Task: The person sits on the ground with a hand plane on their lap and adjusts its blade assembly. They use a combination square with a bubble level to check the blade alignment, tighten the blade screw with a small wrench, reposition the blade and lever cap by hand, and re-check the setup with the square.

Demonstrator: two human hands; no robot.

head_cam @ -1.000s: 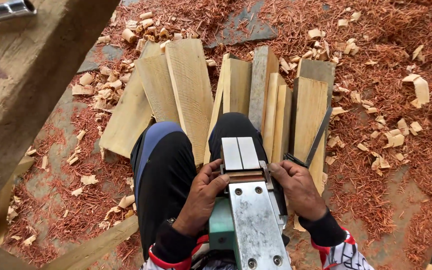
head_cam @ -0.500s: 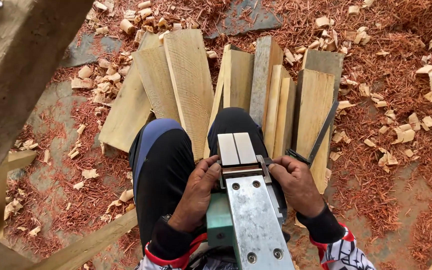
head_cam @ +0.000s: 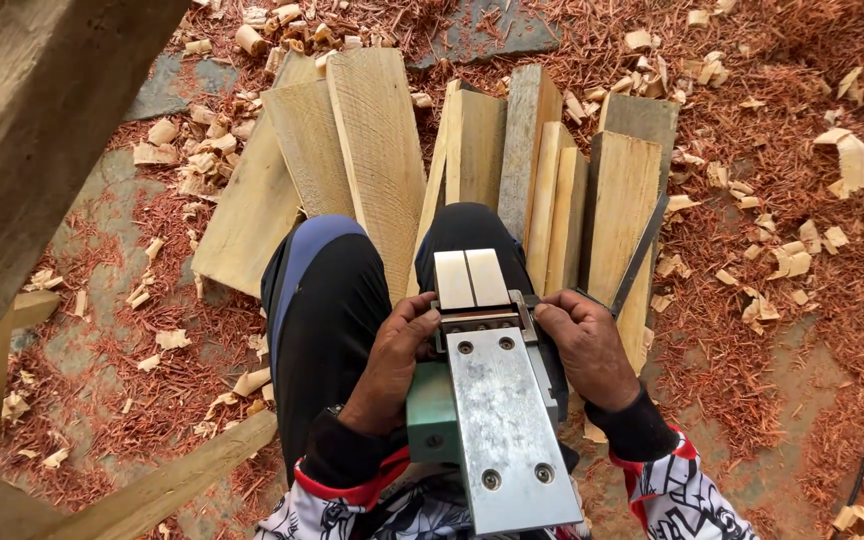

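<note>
Head view: green-bodied electric planer [head_cam: 497,420] with steel sole upturned, resting across lap. Left hand [head_cam: 392,360] and right hand [head_cam: 587,345] gripping its sides, fingertips beside the cutter slot. Risk judged: blade nicking fingers. Pale wooden planks [head_cam: 382,160] beyond knees.

Planer [head_cam: 497,420] on lap, left hand [head_cam: 392,365] and right hand [head_cam: 587,345] flanking it, planks [head_cam: 382,150] ahead on shavings [head_cam: 782,330]
</note>
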